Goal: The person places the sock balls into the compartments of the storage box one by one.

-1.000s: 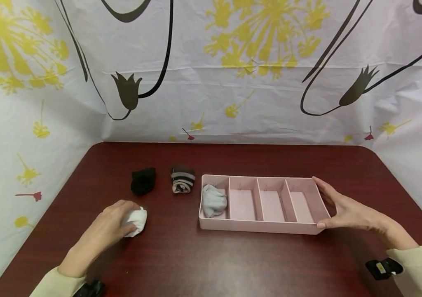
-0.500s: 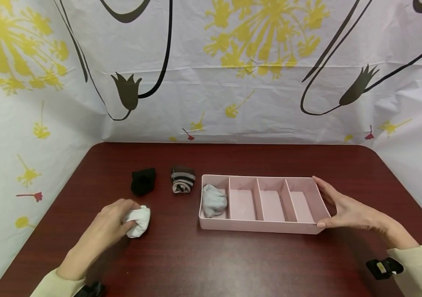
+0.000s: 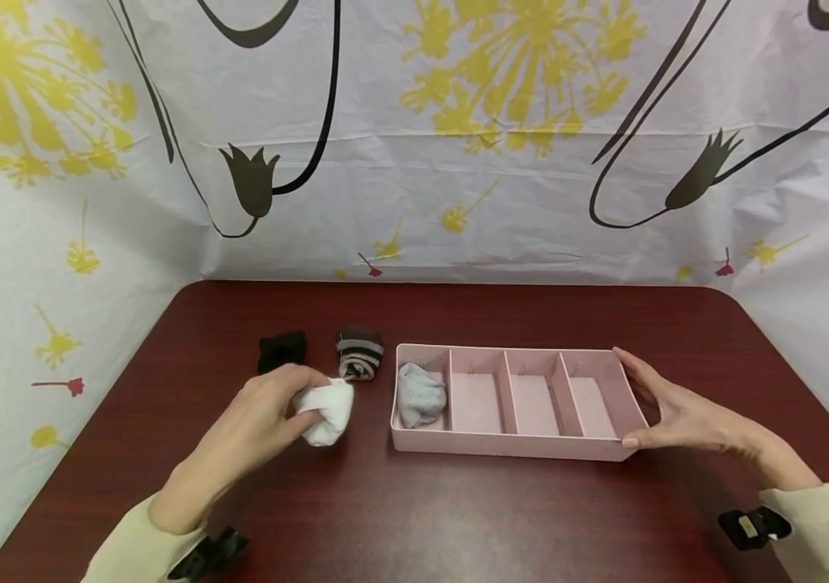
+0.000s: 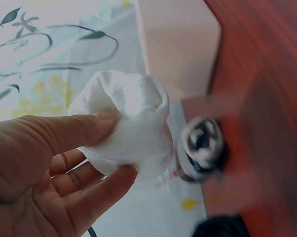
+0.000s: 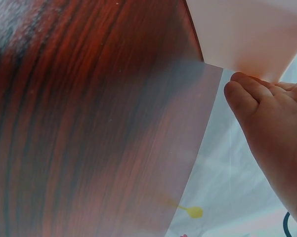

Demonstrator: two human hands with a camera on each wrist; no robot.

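Observation:
My left hand point(image 3: 261, 425) pinches a rolled white sock point(image 3: 327, 411) between thumb and fingers, above the table left of the pink divided box point(image 3: 509, 445). In the left wrist view the white sock point(image 4: 133, 123) is bunched into a ball, with thumb and fingertips on its near side. At the box's right end, my right hand point(image 3: 684, 413) spans the short side, thumb at the front corner and fingers at the far one. A light grey sock point(image 3: 420, 395) lies in the leftmost compartment; the other compartments hold nothing.
On the dark red table point(image 3: 458, 518), a black rolled sock point(image 3: 282, 350) lies beyond my left hand, partly hidden by it. A striped rolled sock point(image 3: 359, 354) sits just left of the box. A patterned sheet point(image 3: 414, 202) hangs behind.
My left hand has lifted the white sock and carried it right and a little away from me, toward the box. My right hand and the box have stayed still.

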